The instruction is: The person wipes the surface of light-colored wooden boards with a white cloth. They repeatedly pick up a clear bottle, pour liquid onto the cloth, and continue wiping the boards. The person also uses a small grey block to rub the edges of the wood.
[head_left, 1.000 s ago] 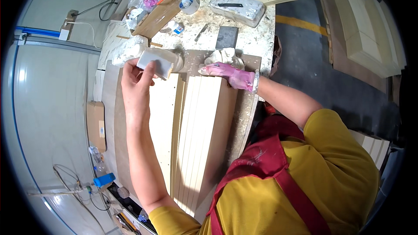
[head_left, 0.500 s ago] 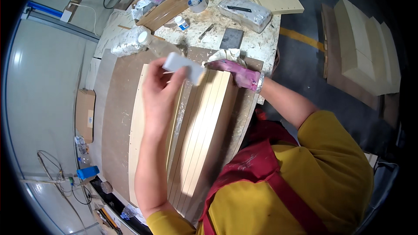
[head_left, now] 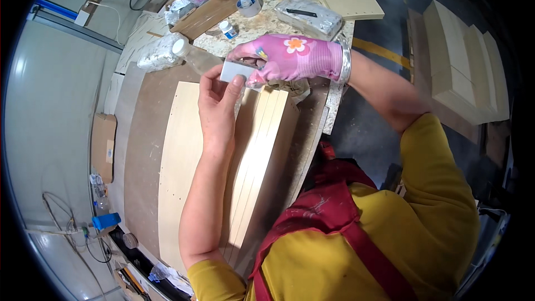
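My bare left hand (head_left: 218, 97) grips a small light-grey rectangular block (head_left: 238, 70) between thumb and fingers, above the far ends of the boards. From the right, my right hand (head_left: 290, 58), in a pink glove with a flower print, curls its fingers over the same block. Beneath them runs a stack of narrow pale wooden boards (head_left: 257, 156), set side by side on edge. To its left lies a wide pale panel (head_left: 181, 150) with small holes along its edge. A crumpled cloth (head_left: 298, 90) sits under my gloved wrist, partly hidden.
A clear bottle with a white cap (head_left: 195, 56) and a plastic-wrapped bundle (head_left: 159, 54) stand beyond my left hand. Farther back are a small white jar (head_left: 227, 29), a tape roll (head_left: 249, 6) and a wrapped block (head_left: 309, 17) with a dark knife on it. Stacked panels (head_left: 462, 67) stand at right.
My right hand has risen from the board ends and cloth and moved left onto the block. My left hand, still holding the block, has shifted slightly right and closer to level.
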`<action>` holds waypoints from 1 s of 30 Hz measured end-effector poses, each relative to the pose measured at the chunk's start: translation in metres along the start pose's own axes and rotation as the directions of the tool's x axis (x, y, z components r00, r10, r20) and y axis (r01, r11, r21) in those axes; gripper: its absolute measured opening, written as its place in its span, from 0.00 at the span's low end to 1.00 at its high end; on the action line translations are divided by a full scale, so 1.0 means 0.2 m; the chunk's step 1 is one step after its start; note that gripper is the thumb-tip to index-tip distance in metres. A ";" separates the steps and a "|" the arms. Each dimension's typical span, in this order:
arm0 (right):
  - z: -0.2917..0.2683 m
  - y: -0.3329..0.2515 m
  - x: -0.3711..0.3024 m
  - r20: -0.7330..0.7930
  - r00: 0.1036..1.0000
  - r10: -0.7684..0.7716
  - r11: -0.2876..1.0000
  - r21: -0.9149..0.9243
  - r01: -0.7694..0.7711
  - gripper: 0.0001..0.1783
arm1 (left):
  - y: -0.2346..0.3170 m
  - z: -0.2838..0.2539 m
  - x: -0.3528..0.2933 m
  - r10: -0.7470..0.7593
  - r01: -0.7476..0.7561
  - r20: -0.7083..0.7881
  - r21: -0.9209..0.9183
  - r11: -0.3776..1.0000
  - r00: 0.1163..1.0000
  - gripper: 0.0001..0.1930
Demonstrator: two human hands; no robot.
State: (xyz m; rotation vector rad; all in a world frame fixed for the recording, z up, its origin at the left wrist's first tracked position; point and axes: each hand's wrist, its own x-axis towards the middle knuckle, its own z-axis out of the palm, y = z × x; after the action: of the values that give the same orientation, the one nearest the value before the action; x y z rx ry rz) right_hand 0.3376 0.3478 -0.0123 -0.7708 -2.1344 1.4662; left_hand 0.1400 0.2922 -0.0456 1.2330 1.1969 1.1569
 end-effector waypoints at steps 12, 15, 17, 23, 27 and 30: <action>0.01 0.21 -0.15 -0.212 0.976 -0.055 0.993 0.094 0.077 0.29 | 0.05 -0.02 -0.42 0.017 -0.293 0.303 0.902 0.318 0.953 0.47; 0.01 0.24 -0.15 -0.168 0.984 -0.053 0.996 0.058 0.064 0.26 | 0.06 -0.01 -0.42 -0.057 -0.221 0.261 0.900 0.376 0.964 0.46; -0.03 0.20 -0.16 -0.132 0.991 -0.034 0.994 -0.107 0.020 0.25 | 0.08 0.00 -0.42 -0.067 -0.207 0.250 0.902 0.378 0.966 0.46; 0.06 0.24 -0.19 -0.454 0.883 -0.122 0.989 -0.126 0.072 0.26 | 0.07 0.00 -0.42 -0.067 -0.202 0.242 0.910 0.361 0.968 0.47; 0.15 0.15 -0.21 -0.436 0.898 0.058 0.992 -0.079 -0.102 0.25 | 0.05 -0.01 -0.42 0.033 -0.270 0.272 0.921 0.279 0.962 0.44; 0.11 0.03 -0.25 -0.394 0.909 0.136 0.979 -0.089 -0.185 0.24 | 0.05 -0.01 -0.43 0.027 -0.261 0.265 0.917 0.302 0.964 0.44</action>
State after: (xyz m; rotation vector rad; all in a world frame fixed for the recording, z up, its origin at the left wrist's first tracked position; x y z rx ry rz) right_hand 0.3614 0.3016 -0.0276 -1.1996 -1.9054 1.1432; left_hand 0.1351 0.2072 -0.0350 2.3447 1.7032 0.2598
